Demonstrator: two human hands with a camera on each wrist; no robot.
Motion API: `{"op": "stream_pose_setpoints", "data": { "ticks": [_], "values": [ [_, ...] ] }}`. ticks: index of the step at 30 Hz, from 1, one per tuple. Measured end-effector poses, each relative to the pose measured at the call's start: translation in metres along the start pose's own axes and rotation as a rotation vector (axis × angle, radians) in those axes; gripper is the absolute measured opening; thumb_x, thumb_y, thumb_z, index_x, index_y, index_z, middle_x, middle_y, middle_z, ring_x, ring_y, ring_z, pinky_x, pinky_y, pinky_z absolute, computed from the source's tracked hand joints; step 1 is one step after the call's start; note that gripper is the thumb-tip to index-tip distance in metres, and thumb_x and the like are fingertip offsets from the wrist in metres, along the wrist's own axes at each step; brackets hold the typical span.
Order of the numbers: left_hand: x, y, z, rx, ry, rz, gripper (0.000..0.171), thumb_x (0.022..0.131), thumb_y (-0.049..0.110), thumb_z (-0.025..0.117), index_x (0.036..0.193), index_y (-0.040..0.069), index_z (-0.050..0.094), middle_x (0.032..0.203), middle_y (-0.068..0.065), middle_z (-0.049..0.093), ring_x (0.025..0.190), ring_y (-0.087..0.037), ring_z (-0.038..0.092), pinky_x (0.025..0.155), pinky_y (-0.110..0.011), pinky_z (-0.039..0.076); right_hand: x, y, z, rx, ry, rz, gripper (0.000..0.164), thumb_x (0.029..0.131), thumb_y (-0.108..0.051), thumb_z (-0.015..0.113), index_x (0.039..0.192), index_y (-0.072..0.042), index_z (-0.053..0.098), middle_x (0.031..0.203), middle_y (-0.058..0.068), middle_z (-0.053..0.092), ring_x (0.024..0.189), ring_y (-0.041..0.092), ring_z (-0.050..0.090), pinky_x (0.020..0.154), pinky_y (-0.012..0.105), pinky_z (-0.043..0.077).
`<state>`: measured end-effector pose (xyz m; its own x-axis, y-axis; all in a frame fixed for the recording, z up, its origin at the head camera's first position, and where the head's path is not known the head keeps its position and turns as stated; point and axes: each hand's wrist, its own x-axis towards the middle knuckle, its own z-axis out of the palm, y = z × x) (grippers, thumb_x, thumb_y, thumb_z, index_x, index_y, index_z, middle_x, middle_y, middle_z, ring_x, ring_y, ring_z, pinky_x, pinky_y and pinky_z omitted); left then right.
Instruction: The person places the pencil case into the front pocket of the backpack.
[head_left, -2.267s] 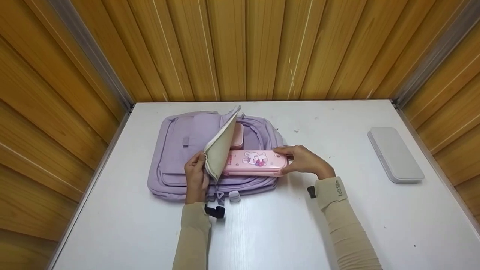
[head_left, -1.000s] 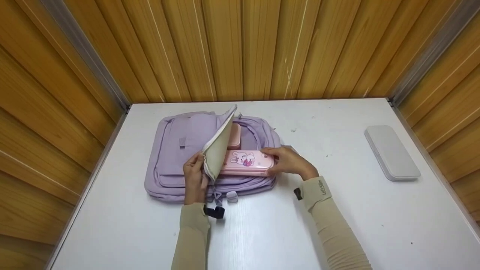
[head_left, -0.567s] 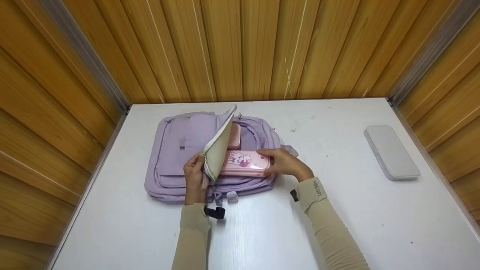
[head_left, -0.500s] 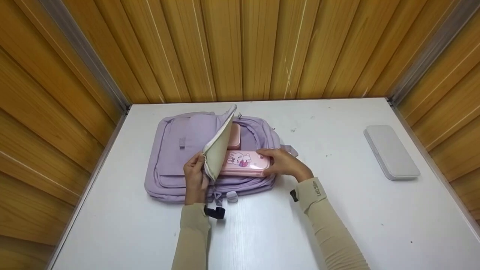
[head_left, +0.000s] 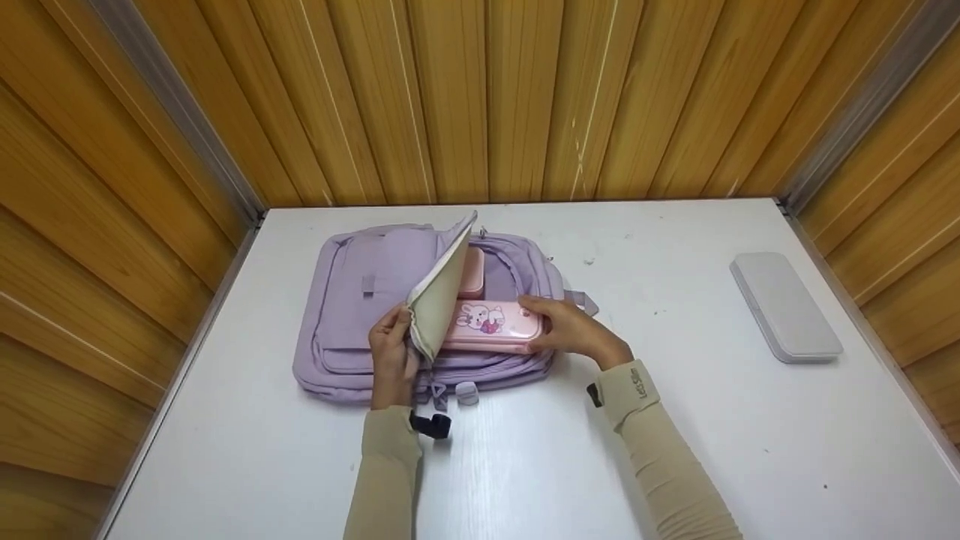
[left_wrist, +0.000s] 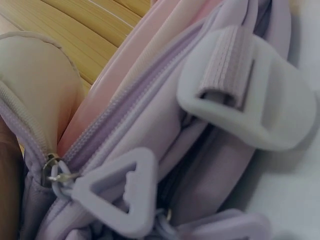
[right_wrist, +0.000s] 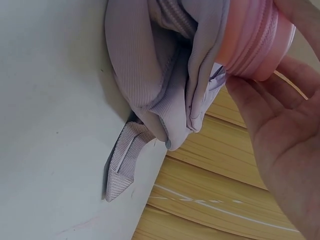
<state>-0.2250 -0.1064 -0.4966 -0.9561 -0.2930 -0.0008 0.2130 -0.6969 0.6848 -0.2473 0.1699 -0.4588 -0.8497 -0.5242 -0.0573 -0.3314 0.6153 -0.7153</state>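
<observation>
A lilac backpack [head_left: 360, 315] lies flat on the white table, its front compartment unzipped. My left hand [head_left: 392, 352] pinches the edge of the raised flap [head_left: 437, 307], whose cream lining faces right. My right hand [head_left: 574, 330] grips the right end of a pink pencil case [head_left: 499, 326] with a bunny picture; the case's left end is hidden under the flap. Behind it, a second pink case [head_left: 472, 271] sits partly inside the compartment. The left wrist view shows the open zipper with a triangular pull [left_wrist: 122, 192]. In the right wrist view, fingers and thumb hold the pink case's zippered end [right_wrist: 257, 42].
A light grey case [head_left: 787, 306] lies at the table's right side. A pale buckle [head_left: 466, 393] and strap hang at the backpack's near edge. Another strap end [right_wrist: 125, 160] sticks out beside the bag. Wood-patterned walls [head_left: 517, 97] enclose the table at the back and sides.
My right hand has moved left, sliding the bunny pencil case further under the flap; over the last half second it barely moves. My left hand keeps holding the flap up.
</observation>
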Motion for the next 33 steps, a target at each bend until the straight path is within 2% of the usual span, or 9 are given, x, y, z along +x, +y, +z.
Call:
{"op": "stream_pose_setpoints", "data": {
  "ticks": [3,5,11,13,19,22,28,33],
  "values": [
    [0.0,-0.001,0.001,0.014,0.002,0.002,0.007,0.086,0.006,0.069,0.081,0.007,0.072,0.077,-0.002,0.07,0.073,-0.008,0.066,0.069,-0.019,0.056,-0.005,0.0,0.0,0.011,0.061,-0.009,0.08,0.076,-0.017,0.081,0.142,0.003,0.04,0.147,0.019,0.041,0.138,0.035,0.037,0.116,0.047,0.028],
    [0.0,-0.001,0.002,0.019,0.003,0.004,0.004,0.081,0.012,0.074,0.081,0.008,0.073,0.077,-0.002,0.07,0.073,-0.008,0.066,0.069,-0.018,0.056,-0.009,0.001,0.0,0.034,0.114,-0.007,0.076,0.077,-0.015,0.081,0.14,0.004,0.043,0.144,0.021,0.045,0.135,0.036,0.041,0.114,0.046,0.033],
    [0.001,0.0,0.002,-0.003,-0.008,-0.002,0.022,0.068,0.023,0.081,0.082,0.007,0.073,0.078,-0.003,0.072,0.074,-0.009,0.067,0.07,-0.019,0.056,-0.02,0.005,0.005,0.159,0.234,0.028,0.057,0.08,-0.001,0.075,0.131,0.008,0.052,0.132,0.027,0.055,0.121,0.04,0.055,0.101,0.044,0.047],
    [0.001,0.0,0.002,-0.005,-0.008,-0.008,0.021,0.069,0.022,0.081,0.082,0.007,0.073,0.078,-0.003,0.072,0.073,-0.009,0.067,0.07,-0.019,0.057,-0.022,0.007,0.007,0.187,0.257,0.028,0.053,0.08,0.0,0.075,0.128,0.009,0.055,0.128,0.028,0.057,0.118,0.041,0.057,0.1,0.045,0.048],
    [0.0,0.0,0.001,0.007,0.001,-0.022,0.003,0.084,0.009,0.071,0.082,0.008,0.072,0.078,-0.003,0.072,0.073,-0.008,0.067,0.07,-0.019,0.057,-0.026,0.009,0.016,0.198,0.313,0.026,0.05,0.08,-0.002,0.075,0.125,0.008,0.057,0.125,0.027,0.06,0.116,0.039,0.059,0.097,0.041,0.051],
    [0.0,-0.001,0.0,0.013,0.003,-0.032,0.003,0.085,0.009,0.071,0.082,0.007,0.073,0.078,-0.003,0.072,0.074,-0.009,0.067,0.07,-0.019,0.057,-0.026,0.008,0.019,0.18,0.332,0.049,0.05,0.079,-0.003,0.076,0.125,0.007,0.058,0.126,0.025,0.059,0.117,0.038,0.058,0.096,0.038,0.051],
    [-0.002,-0.001,-0.002,0.017,-0.013,-0.039,0.005,0.085,0.009,0.069,0.082,0.008,0.073,0.078,-0.003,0.072,0.073,-0.009,0.067,0.068,-0.019,0.056,-0.025,0.003,0.021,0.125,0.329,0.098,0.051,0.079,-0.007,0.076,0.126,0.002,0.059,0.128,0.022,0.059,0.119,0.036,0.057,0.1,0.041,0.049],
    [-0.001,0.0,-0.002,0.03,-0.013,-0.035,0.012,0.09,0.003,0.064,0.083,0.007,0.073,0.079,-0.004,0.072,0.073,-0.01,0.067,0.067,-0.019,0.056,-0.024,0.001,0.021,0.104,0.336,0.092,0.051,0.079,-0.008,0.076,0.126,0.002,0.059,0.127,0.021,0.061,0.117,0.034,0.059,0.099,0.04,0.05]
  ]
}}
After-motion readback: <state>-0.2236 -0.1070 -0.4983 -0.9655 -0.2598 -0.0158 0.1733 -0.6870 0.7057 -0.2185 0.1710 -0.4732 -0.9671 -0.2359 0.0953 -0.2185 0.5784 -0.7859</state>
